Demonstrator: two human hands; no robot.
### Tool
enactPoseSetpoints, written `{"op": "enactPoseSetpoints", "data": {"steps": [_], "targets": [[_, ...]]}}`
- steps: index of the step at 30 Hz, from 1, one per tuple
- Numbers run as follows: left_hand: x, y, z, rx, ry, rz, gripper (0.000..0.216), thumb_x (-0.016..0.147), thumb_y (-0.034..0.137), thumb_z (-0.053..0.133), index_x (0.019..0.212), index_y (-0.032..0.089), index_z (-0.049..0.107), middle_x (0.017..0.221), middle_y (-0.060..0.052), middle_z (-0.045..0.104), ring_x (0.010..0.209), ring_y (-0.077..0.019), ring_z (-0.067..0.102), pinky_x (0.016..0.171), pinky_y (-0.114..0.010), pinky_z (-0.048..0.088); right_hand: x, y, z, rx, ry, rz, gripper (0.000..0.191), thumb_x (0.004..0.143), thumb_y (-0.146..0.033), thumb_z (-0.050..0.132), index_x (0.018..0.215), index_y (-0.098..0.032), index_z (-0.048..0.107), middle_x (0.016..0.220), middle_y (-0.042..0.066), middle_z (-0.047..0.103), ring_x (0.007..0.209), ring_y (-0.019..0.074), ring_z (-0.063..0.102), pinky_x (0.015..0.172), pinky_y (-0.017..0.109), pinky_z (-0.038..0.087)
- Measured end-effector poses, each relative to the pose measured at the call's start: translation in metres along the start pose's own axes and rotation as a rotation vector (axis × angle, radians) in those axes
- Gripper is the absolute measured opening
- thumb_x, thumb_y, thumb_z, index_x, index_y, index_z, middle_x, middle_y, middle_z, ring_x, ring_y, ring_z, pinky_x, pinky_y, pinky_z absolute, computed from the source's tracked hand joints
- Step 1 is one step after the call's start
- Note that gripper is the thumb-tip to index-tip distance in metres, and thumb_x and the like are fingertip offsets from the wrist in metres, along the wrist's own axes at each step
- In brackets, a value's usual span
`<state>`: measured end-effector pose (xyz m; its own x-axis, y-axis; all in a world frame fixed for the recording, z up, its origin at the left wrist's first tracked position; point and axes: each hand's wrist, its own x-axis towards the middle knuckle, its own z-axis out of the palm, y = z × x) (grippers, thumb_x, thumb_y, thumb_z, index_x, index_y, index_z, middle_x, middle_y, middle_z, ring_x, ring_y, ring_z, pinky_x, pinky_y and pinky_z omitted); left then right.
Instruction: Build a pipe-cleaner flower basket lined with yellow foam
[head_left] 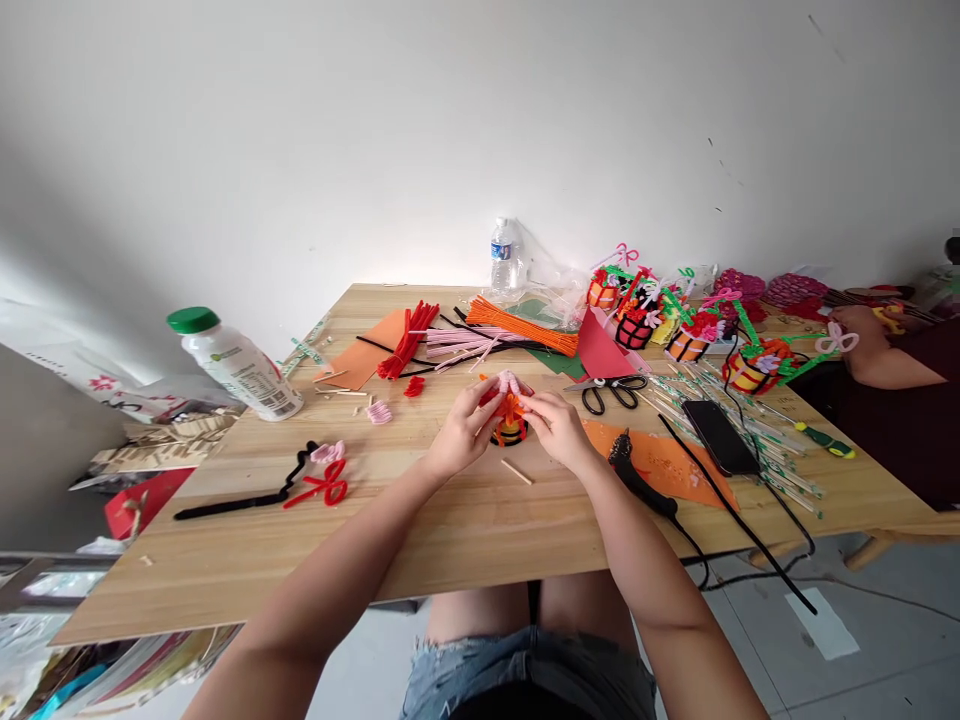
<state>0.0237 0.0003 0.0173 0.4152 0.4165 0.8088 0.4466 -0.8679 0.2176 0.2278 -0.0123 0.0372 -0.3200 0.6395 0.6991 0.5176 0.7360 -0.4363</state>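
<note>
Both my hands meet at the middle of the wooden table [465,530] around a small pipe-cleaner basket [510,428] striped orange and black. My left hand [463,432] pinches it from the left. My right hand [556,428] pinches it from the right, fingers closed near the orange and pink flower piece [511,388] on top. A short wooden stick [517,471] lies on the table just in front of the basket.
Bundles of red [409,338], pink [457,345] and orange pipe cleaners [521,325] lie behind. Scissors [613,392], a black glue gun [637,478] and a phone [720,436] sit at right. A green-capped bottle [238,366] lies left. Finished flower baskets [697,335] stand back right, by another person's arm [874,350].
</note>
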Motion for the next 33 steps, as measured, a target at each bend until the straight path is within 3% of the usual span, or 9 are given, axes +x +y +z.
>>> {"op": "enactPoseSetpoints", "data": {"steps": [4, 8, 23, 33], "targets": [[0.001, 0.001, 0.001, 0.019, 0.007, 0.002, 0.043, 0.094, 0.019, 0.047, 0.136, 0.022, 0.045, 0.139, -0.02, 0.044, 0.12, -0.0267, 0.05, 0.097, -0.049, 0.048, 0.0, 0.001, -0.002, 0.008, -0.016, 0.033, 0.029, 0.087, -0.013, 0.058, 0.111, -0.024, 0.069, 0.098, 0.008, 0.07, 0.093, 0.0214, 0.064, 0.085, 0.038, 0.054], [0.001, 0.001, 0.002, 0.02, 0.005, 0.003, 0.044, 0.094, 0.019, 0.046, 0.138, 0.022, 0.043, 0.139, -0.02, 0.043, 0.12, -0.0268, 0.05, 0.096, -0.048, 0.048, -0.001, 0.002, -0.001, 0.097, -0.007, 0.1, 0.025, 0.085, -0.017, 0.063, 0.109, -0.023, 0.07, 0.092, 0.006, 0.068, 0.082, 0.0177, 0.065, 0.075, 0.032, 0.056], [0.0, -0.003, 0.0, -0.02, -0.005, 0.013, 0.047, 0.094, 0.017, 0.045, 0.14, 0.025, 0.041, 0.14, -0.019, 0.042, 0.121, -0.0256, 0.049, 0.096, -0.047, 0.048, -0.003, 0.011, 0.007, 0.016, 0.043, 0.013, 0.024, 0.087, -0.02, 0.062, 0.108, -0.025, 0.072, 0.084, 0.003, 0.066, 0.077, 0.0157, 0.063, 0.074, 0.029, 0.054], [-0.001, -0.004, 0.002, -0.011, -0.013, 0.002, 0.058, 0.088, 0.03, 0.06, 0.142, 0.026, 0.039, 0.14, -0.019, 0.043, 0.12, -0.029, 0.051, 0.095, -0.051, 0.048, -0.004, 0.009, 0.008, -0.001, 0.058, 0.032, 0.025, 0.087, -0.019, 0.061, 0.108, -0.026, 0.072, 0.084, 0.004, 0.066, 0.079, 0.0168, 0.063, 0.076, 0.031, 0.054]]}}
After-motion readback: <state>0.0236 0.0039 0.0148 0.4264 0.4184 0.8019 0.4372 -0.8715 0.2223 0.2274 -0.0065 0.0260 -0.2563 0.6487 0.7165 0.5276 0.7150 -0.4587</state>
